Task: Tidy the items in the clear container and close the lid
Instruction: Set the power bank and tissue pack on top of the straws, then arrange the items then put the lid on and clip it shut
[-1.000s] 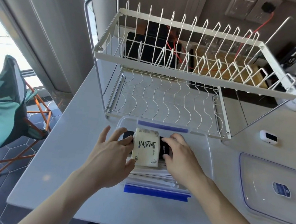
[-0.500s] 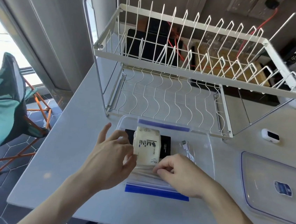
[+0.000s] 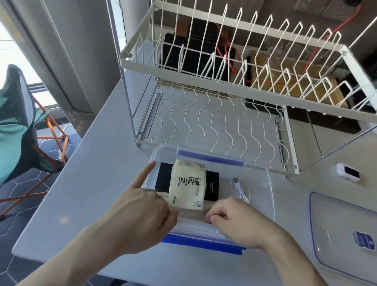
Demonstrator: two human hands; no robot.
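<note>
Container [image 3: 268, 193] sits between rack [image 3: 224, 81] and lid [image 3: 345, 231].

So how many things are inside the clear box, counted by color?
Cream: 1, the tissue pack
Black: 1, the flat box under it
White: 1, the cable
Clear: 1, the bag beneath both hands
Total: 4

Single head-worn wide-angle view, looking forward and steeply down, close over the clear container [image 3: 268, 193] on the table [image 3: 98, 194]; dish rack [image 3: 236, 78] beyond.
</note>
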